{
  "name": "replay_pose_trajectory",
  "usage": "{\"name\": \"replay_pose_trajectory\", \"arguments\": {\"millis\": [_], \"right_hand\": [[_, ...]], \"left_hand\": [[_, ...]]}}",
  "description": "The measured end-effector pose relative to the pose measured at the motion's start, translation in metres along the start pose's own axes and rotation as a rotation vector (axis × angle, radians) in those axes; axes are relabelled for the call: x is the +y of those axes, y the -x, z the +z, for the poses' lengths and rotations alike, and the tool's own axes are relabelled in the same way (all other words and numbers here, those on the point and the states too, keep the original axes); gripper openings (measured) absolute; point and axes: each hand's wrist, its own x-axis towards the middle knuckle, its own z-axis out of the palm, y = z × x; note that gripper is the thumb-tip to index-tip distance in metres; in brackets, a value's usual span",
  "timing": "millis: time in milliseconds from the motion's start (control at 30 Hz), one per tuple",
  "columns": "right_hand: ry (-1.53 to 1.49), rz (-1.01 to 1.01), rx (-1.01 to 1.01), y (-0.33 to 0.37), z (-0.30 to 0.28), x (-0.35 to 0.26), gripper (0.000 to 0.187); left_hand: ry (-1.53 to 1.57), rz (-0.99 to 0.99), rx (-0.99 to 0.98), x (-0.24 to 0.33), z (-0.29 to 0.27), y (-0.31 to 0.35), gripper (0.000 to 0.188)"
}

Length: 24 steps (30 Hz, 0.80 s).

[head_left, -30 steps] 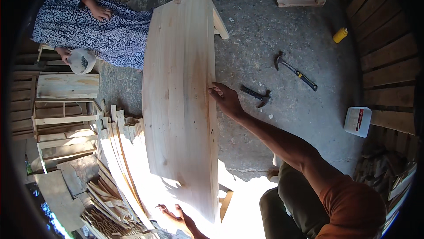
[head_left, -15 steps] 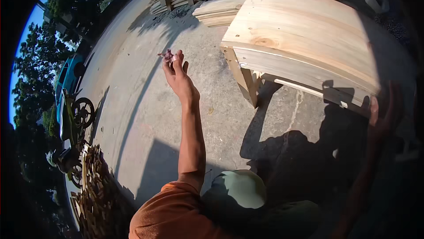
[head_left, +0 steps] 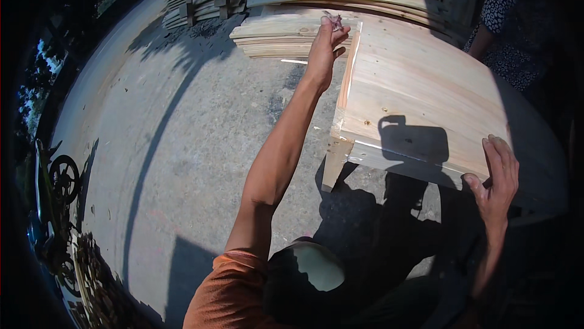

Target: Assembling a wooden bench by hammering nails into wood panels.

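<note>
A pale wooden table-like piece [head_left: 426,85] stands to my right, its top of planks with knots and a leg below the near left corner. My left hand [head_left: 325,52] reaches out by its far left corner. Between thumb and fingers it pinches a small crumpled reddish-purple scrap [head_left: 334,21]; whether this is cloth or paper I cannot tell. On the top's near edge rests my right hand [head_left: 500,168], fingers lying on the wood and thumb at the edge, holding nothing loose.
Stacked planks [head_left: 286,31] lie behind the table, with slatted timber [head_left: 204,0] further back. At the far right stands a person in patterned clothing [head_left: 502,12]. A motorcycle [head_left: 58,186] and a pile of wood offcuts [head_left: 100,277] are at the left on the concrete.
My left hand has moved right and away from me, to the table's far left corner, still holding the scrap. The view has shifted, showing my right hand in sunlight on the top's edge.
</note>
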Motion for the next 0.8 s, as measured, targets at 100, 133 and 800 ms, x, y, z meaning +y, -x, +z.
{"name": "replay_pose_trajectory", "arguments": {"millis": [100,133,800], "right_hand": [[0.091,0.059,-0.135,-0.012,-0.006,-0.018,0.074],[0.134,0.063,-0.212,-0.022,-0.005,-0.026,0.077],[-0.024,-0.005,-0.411,-0.08,0.01,-0.058,0.076]], "left_hand": [[0.01,-0.022,-0.106,-0.011,0.018,-0.055,0.069],[-0.032,-0.019,-0.121,-0.012,0.02,-0.068,0.07],[0.275,-0.133,-0.045,-0.03,0.046,-0.113,0.039]]}}
